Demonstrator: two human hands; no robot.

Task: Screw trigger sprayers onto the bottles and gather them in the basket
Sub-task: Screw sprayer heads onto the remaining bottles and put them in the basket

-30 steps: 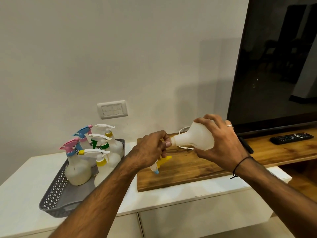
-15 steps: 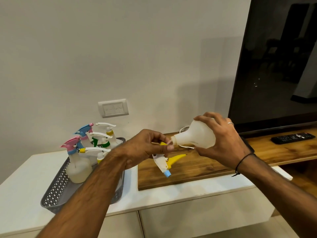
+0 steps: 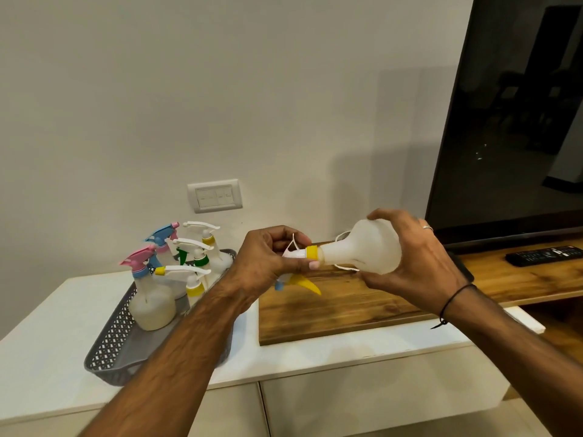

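2 hands work mid-air over the wooden board (image 3: 347, 307): right hand (image 3: 419, 263) wraps the sideways bottle (image 3: 362, 247), left hand (image 3: 268, 260) pinches the sprayer (image 3: 299, 263) at its neck; keep threads straight, twist snug, then basket (image 3: 126, 351).

television (image 3: 517, 115); remote (image 3: 544, 256); wall switch (image 3: 215, 196)

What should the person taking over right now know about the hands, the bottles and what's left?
Left hand grips the trigger sprayer, its yellow collar at the bottle's neck. Right hand holds the white bottle on its side above the wooden board.
Done: five capped bottles stand in the grey basket.
Left: finish tightening, if not yet tight, then set this bottle in the basket.
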